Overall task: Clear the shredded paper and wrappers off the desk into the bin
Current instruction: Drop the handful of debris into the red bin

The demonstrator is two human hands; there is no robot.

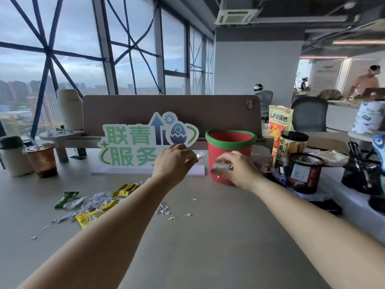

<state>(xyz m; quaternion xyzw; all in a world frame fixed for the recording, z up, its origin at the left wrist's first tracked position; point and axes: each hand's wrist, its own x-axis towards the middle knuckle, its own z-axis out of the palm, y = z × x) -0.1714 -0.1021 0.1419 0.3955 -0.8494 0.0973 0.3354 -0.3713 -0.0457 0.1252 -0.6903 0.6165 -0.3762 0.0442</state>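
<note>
Left hand (pixel 174 161) fingers pinch a paper scrap (pixel 201 155); right hand (pixel 234 171) fingers grip shreds (pixel 221 166) — both at the red bin (pixel 230 140) near the bench (pixel 208 236) far edge. Wrapper pile (pixel 91 204) lies toward the left edge.

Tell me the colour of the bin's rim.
Green: the bin's rim tops a red body, seen best in the head view.

Soft overcast daylight from windows (pixel 83 49) at left, faint shadows, wide-angle edge bending, slight blur

I see the desk (pixel 208 236) carrying shredded paper (pixel 102 198) and wrappers (pixel 89 217) at nine o'clock, the bin (pixel 231 146) at twelve, a coffee cup (pixel 41 159) at ten.
</note>
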